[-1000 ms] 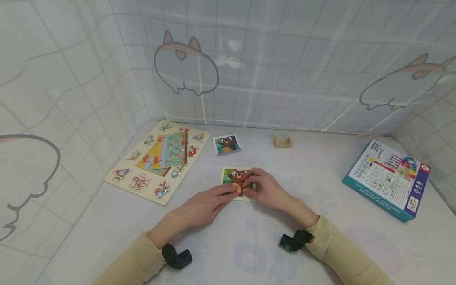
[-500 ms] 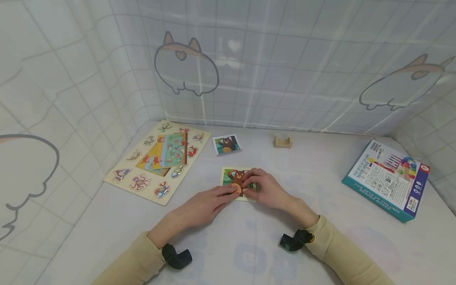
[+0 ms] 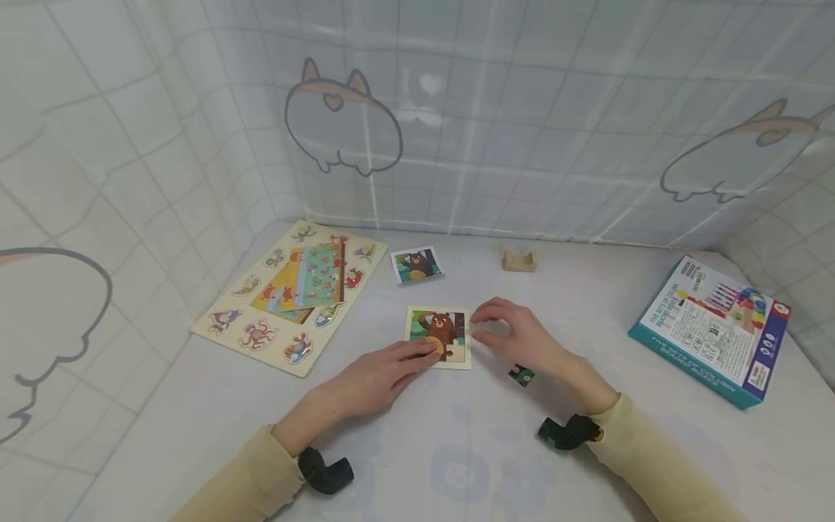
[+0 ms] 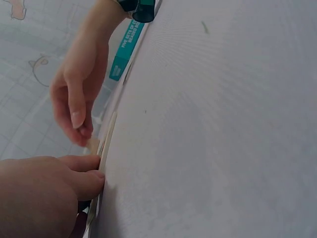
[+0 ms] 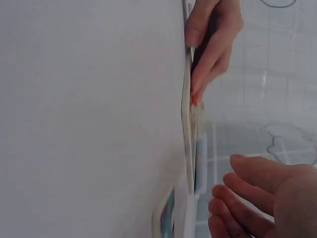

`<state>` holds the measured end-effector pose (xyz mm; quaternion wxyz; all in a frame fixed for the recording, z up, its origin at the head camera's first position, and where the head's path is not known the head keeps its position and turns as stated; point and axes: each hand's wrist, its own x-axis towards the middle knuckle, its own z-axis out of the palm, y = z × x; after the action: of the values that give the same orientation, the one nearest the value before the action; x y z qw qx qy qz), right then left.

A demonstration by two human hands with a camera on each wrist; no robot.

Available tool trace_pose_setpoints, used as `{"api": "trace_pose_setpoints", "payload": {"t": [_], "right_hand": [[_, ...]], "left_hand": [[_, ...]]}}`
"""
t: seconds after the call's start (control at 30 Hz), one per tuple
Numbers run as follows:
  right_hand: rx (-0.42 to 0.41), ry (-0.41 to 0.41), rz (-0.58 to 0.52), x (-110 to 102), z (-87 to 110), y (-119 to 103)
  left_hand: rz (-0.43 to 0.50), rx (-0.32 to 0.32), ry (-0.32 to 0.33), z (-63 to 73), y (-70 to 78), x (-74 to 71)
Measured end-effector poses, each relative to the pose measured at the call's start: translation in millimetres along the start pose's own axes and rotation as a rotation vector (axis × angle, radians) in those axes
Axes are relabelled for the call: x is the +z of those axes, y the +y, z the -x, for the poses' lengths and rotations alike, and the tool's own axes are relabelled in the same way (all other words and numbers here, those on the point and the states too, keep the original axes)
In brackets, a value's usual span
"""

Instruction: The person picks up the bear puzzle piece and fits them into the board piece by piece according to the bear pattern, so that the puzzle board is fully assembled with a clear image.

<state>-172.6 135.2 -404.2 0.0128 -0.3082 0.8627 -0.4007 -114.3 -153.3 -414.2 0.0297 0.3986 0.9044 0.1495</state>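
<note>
A small square wooden jigsaw puzzle [image 3: 466,362] with a brown bear picture lies mid-table in the head view. Bare wood shows in its lower right corner. My left hand [image 3: 375,377] rests on it, extended fingers over the bear's belly and thumb by the near edge. To the right of the puzzle, my right hand [image 3: 522,337] is lifted off it. Its thumb and fingers stand apart with nothing between them, as the right wrist view shows. A loose dark green puzzle piece [image 3: 522,375] lies on the table below the right hand.
Behind the puzzle lies a bear picture card [image 3: 416,265]. A small notched wooden block [image 3: 519,261] stands to its right. A wooden animal board [image 3: 222,337] with picture sheets [image 3: 321,274] is at left. A teal-edged box [image 3: 711,326] is at right.
My right hand has drawn back right from the puzzle, uncovering its right side and the loose piece on the table. The left hand has stayed in place.
</note>
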Motion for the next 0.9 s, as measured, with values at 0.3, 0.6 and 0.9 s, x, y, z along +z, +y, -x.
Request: {"api": "trace_pose_setpoints", "payload": {"t": [0.3, 0.6, 0.9], "right_hand": [[0.087, 0.016, 0.084, -29.6, 30.5, 14.3], [0.074, -0.008, 0.101, -39.3, 52.3, 32.1], [0.023, -0.103, 0.067, -40.0, 56.9, 39.9]], "left_hand": [[0.007, -0.018, -0.006, -0.1, -0.2, 0.3], [0.001, 0.010, 0.013, -0.1, -0.3, 1.6], [0.029, 0.000, 0.025, -0.3, -1.2, 1.6]]}}
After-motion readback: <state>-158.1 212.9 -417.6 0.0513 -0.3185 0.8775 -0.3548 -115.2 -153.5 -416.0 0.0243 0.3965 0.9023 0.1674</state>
